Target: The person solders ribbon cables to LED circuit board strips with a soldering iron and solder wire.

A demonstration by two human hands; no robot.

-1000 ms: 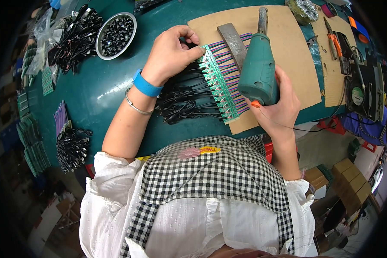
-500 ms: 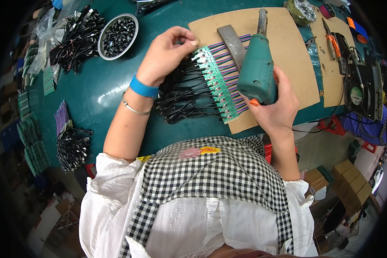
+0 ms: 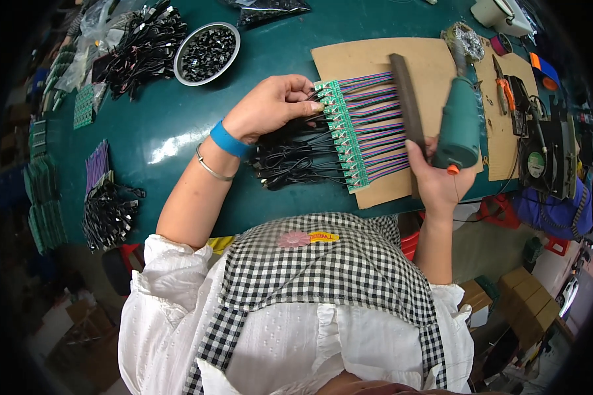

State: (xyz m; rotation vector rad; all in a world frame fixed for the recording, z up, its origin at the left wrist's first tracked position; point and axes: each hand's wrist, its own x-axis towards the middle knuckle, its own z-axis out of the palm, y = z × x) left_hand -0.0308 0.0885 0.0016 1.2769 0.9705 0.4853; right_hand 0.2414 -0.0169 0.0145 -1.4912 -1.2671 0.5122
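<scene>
My right hand (image 3: 445, 187) is closed around a green heat gun (image 3: 460, 122), its blurred metal nozzle pointing away from me; the grip is hidden. The thumb and a fingertip of that hand touch the lower part of a dark metal bar (image 3: 408, 108). This bar lies across the ends of striped coloured wires (image 3: 379, 135). The wires run from a strip of green circuit boards (image 3: 349, 141), with black cables (image 3: 296, 158) on its other side. My left hand (image 3: 270, 105) pinches the strip's upper left edge, thumb on the boards, other fingers partly hidden.
Brown cardboard (image 3: 369, 56) lies under the wires. A metal bowl (image 3: 234, 62) of small black parts stands at the far left near cable bundles (image 3: 145, 46). At the right are orange-handled pliers (image 3: 505, 92), a solder coil (image 3: 464, 41) and a black device (image 3: 540, 158).
The heat gun has moved right, off the wires. The metal bar has shifted right and now stands straighter across the wire ends. My left hand has come down onto the board strip.
</scene>
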